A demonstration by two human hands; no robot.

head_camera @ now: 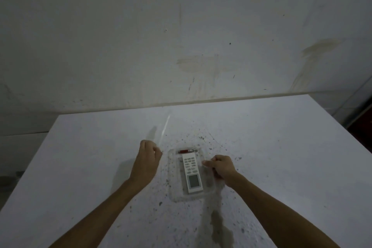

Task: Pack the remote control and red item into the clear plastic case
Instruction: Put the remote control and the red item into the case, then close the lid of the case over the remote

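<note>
A white remote control (191, 173) lies lengthwise in the clear plastic case (174, 191), keypad at the far end and screen at the near end. The red item (183, 151), a small red cylinder with a metal ring, lies crosswise in the case just beyond the remote. My left hand (148, 160) is left of the case, its fingers closed on the clear lid (164, 127), which stands raised and shows as a bright streak. My right hand (220, 167) rests at the case's right rim, fingers pinched on that edge.
The case sits mid-table on a white, speckled tabletop (271, 147). A grey stain (219, 229) runs toward the near edge. A stained white wall (181, 36) rises behind the table. The table's right edge (346, 127) drops to a dark floor.
</note>
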